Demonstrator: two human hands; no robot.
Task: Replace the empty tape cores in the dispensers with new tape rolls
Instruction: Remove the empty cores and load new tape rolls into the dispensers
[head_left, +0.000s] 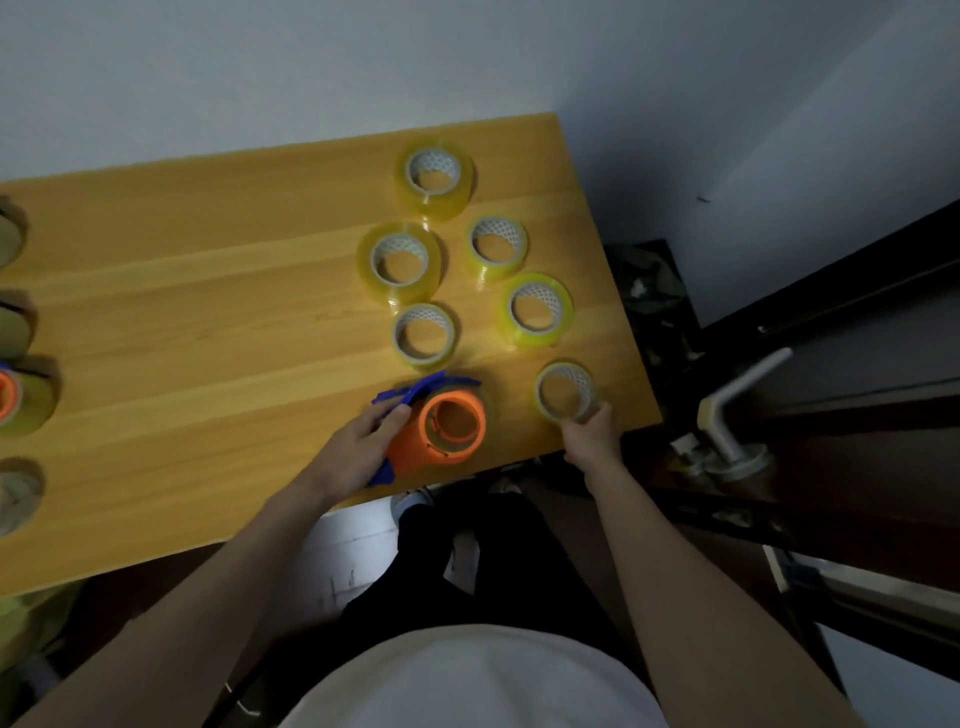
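Orange-and-blue dispenser (441, 428) gripped by left hand (358, 452); right hand (589, 436) pinching a thin tape ring (565, 391).

Dispenser lies on its side at the near edge of the wooden surface (208, 312), fingers curled round its blue handle. Thin ring, at 3 o'clock from the dispenser, looks like a spent core: light, stiff, easily crushed, best held by the rim as now. Five tape rolls (400, 260) stand between 12 and 2 o'clock: heavier, smooth-sided, likely slippery; take hold through the centre hole.
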